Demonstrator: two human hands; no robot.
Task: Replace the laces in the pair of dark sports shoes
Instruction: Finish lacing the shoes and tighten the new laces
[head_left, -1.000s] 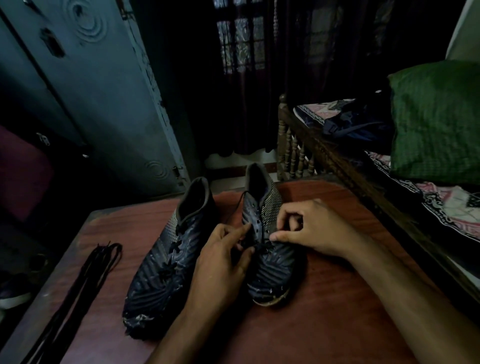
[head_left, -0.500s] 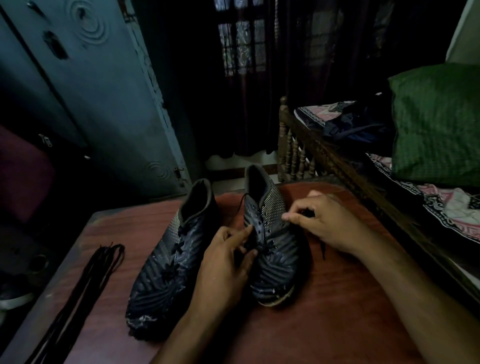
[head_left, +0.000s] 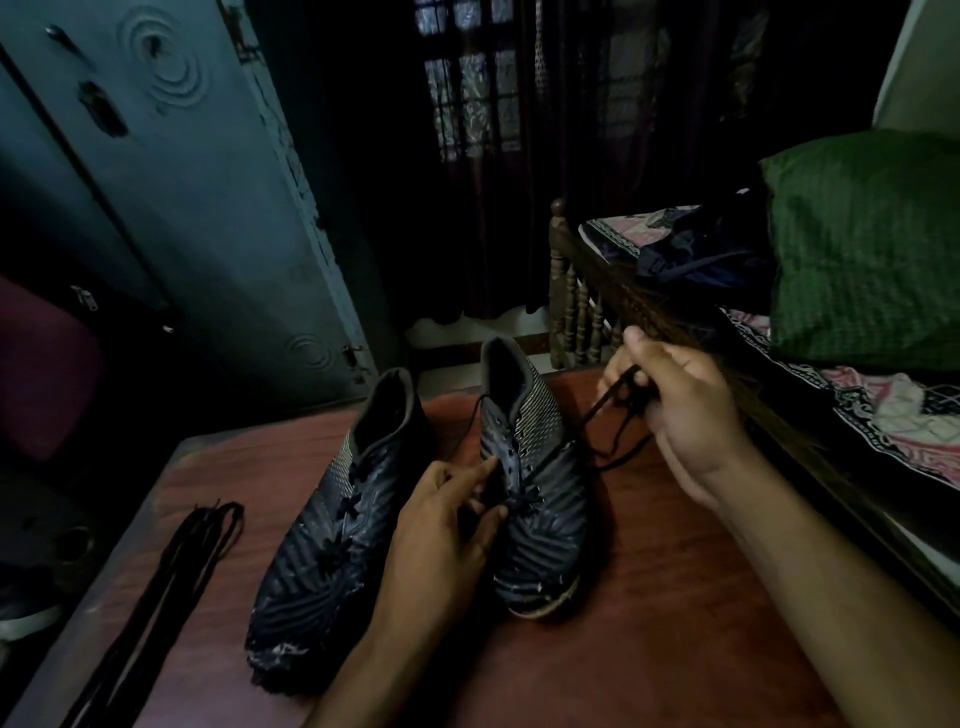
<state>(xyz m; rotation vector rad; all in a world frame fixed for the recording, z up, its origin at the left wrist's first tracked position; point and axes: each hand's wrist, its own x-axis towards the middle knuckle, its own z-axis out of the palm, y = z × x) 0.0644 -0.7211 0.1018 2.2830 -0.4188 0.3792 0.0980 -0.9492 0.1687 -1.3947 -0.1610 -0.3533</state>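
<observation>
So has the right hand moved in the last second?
Yes. The right hand has lifted off the right shoe, going up and right toward the bed rail, pulling lace.

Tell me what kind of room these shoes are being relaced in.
Most likely a bedroom at home: a wooden bed with a patterned sheet and a green pillow, a metal wardrobe and a curtained window stand round the small table.
</observation>
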